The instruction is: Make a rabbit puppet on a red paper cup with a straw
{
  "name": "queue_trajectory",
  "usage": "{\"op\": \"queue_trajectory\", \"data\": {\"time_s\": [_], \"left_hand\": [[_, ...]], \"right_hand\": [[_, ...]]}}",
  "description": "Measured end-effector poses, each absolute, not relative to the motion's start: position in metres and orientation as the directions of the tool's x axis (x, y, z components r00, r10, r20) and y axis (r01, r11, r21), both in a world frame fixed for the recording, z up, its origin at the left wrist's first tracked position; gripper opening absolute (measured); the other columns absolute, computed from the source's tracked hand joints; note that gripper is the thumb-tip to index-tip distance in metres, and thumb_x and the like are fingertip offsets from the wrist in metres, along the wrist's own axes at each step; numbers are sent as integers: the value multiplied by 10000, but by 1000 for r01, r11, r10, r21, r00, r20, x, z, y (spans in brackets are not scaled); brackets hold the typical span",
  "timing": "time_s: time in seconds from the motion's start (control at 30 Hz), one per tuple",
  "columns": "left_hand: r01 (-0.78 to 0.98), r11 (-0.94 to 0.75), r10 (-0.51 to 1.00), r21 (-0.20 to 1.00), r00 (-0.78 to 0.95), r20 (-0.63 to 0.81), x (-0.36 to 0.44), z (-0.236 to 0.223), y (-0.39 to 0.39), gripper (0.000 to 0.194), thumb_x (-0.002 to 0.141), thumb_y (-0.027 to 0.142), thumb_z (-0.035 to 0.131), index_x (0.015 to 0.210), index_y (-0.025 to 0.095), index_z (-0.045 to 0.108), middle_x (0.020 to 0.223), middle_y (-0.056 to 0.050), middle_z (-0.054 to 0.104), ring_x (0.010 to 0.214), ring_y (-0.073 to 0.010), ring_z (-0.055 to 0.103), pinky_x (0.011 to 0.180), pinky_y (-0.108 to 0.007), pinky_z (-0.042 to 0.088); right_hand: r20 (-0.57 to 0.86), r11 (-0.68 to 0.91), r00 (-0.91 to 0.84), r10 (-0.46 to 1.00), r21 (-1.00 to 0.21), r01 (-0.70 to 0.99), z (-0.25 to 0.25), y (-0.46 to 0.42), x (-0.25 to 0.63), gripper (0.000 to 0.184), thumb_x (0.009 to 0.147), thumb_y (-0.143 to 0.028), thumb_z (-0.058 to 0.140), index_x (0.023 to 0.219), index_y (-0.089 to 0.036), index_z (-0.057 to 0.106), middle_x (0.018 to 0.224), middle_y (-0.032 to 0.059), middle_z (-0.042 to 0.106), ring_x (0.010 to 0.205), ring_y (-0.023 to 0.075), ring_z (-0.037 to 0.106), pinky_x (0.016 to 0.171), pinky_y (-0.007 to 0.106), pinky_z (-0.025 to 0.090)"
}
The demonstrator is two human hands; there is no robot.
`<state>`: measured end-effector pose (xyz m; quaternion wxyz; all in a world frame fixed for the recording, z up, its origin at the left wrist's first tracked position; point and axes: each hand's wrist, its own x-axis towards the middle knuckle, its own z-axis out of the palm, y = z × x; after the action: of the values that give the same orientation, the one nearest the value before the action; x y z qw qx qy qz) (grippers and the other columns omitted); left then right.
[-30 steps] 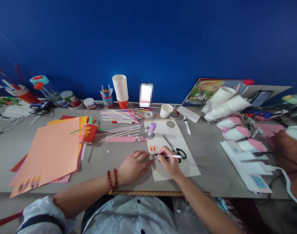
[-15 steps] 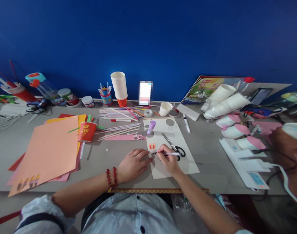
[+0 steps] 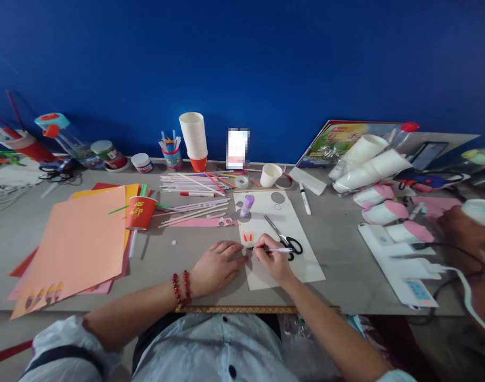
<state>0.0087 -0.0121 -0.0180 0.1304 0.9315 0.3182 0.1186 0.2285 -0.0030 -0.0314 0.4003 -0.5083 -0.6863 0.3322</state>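
My right hand (image 3: 274,260) pinches a slim pen (image 3: 281,250), its tip down near the left edge of a white sheet of paper (image 3: 306,268). My left hand (image 3: 218,269) lies flat with fingers stretched out, fingertips touching that edge by the pen tip. Just above the pen tip are small white and orange ear-shaped pieces (image 3: 248,237). Black-handled scissors (image 3: 277,227) rest on the sheet beside my right hand, partly behind the pen. Further up the sheet stands a purple glue stick (image 3: 247,206), near round cut-outs.
Coloured paper sheets (image 3: 83,233) and a red cup (image 3: 141,212) lie at left. Behind are straws (image 3: 190,183), a cup stack (image 3: 193,138) and a white cup (image 3: 271,175). At right are a power strip (image 3: 397,265) and another person's hand (image 3: 457,228) holding a cup.
The pen has tilted slightly lower, and its tip stays near the paper's left edge. My left hand keeps its place; the whole view has shifted a little.
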Motion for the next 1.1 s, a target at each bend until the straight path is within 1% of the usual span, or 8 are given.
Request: {"op": "queue_trajectory", "data": {"time_s": [0.2,0.37,0.63,1.1], "left_hand": [[566,-760,626,318,770,125,9,-16,-12,376,950,301,538,1323,261,559,1384,-86,517,1271,-259,464,1070,-442,415],[567,-761,624,315,772,118,9,-18,-12,389,952,313,534,1336,258,545,1385,-88,511,1272,-266,459,1072,-449,412],[567,-761,626,316,770,124,9,-16,-12,388,945,307,546,1330,260,549,1381,-88,514,1272,-260,460,1070,-438,412],[566,-762,623,314,773,119,9,-16,-12,392,949,306,537,1340,265,541,1385,-84,511,1269,-262,459,1072,-446,413]], "right_hand": [[203,264,-178,963,-851,454,-33,-2,228,135,836,-217,520,703,-225,498,536,-50,482,477,120,444,483,239,347],[188,252,-181,965,-854,456,-31,-2,228,142,844,-220,518,705,-226,491,536,-51,491,478,119,445,482,239,344],[203,266,-183,962,-851,453,-31,-2,228,144,843,-219,517,701,-223,498,538,-48,495,480,120,445,487,241,342],[259,325,-200,945,-820,471,-30,-1,226,152,845,-199,508,697,-215,477,556,-57,454,479,101,408,483,224,321]]}}
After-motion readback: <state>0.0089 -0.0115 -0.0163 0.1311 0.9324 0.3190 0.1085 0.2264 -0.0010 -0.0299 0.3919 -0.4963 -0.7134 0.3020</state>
